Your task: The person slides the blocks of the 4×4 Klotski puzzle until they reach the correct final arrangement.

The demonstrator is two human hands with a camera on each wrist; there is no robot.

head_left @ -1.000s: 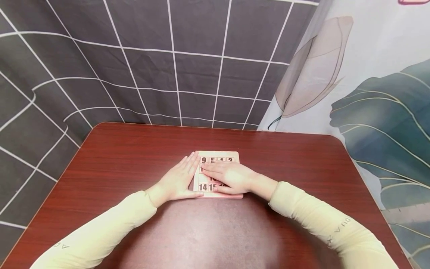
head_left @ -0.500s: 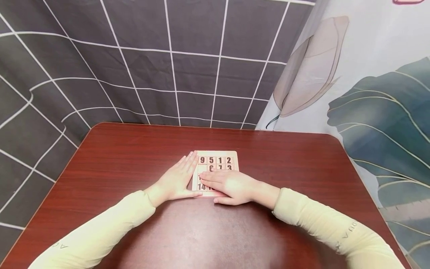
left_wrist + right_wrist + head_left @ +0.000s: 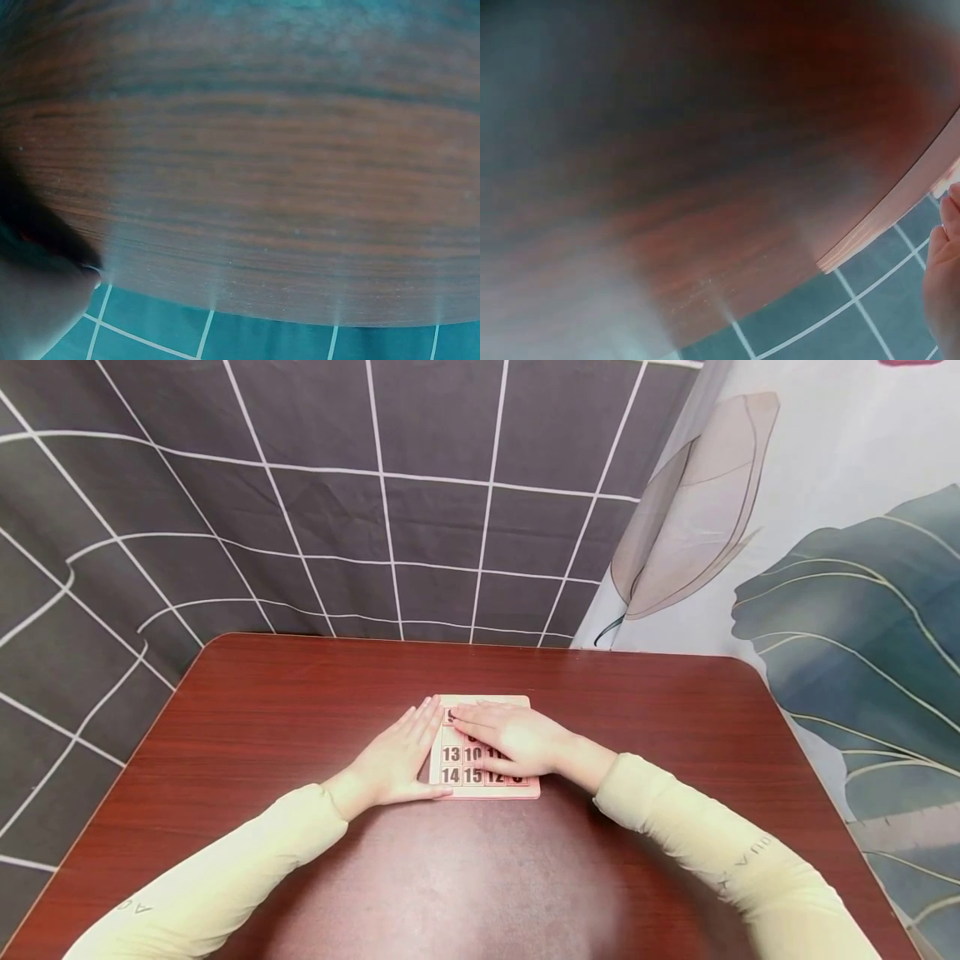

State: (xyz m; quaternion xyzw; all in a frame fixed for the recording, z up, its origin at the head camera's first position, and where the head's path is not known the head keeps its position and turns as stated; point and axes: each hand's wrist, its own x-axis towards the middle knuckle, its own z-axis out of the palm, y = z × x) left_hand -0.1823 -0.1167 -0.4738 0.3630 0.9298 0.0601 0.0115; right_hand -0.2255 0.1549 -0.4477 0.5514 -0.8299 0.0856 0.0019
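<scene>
A pale number sliding puzzle (image 3: 480, 792) lies flat on the table, its tiles printed with black numbers. The lower rows show tiles such as 13, 10, 14 and 15, and the left cell of the second row looks vacant. My left hand (image 3: 393, 762) rests along the puzzle's left edge, fingers straight, thumb at the near left corner. Over the upper right part lies my right hand (image 3: 517, 739), fingers extended flat to the left with fingertips near the 9 tile; it hides most of the top two rows. In the right wrist view the puzzle's side edge (image 3: 885, 217) shows.
The red-brown wooden table (image 3: 300, 693) has rounded far corners. Behind it hangs a dark grid-patterned curtain (image 3: 435, 518), and a white leaf-print curtain (image 3: 847, 635) is at the right. Both forearms wear pale yellow sleeves (image 3: 225, 868).
The 13 tile slid one cell toward me, leaving the second row's left cell vacant. My right hand moved down, then back up to the upper rows; my left hand stayed put.
</scene>
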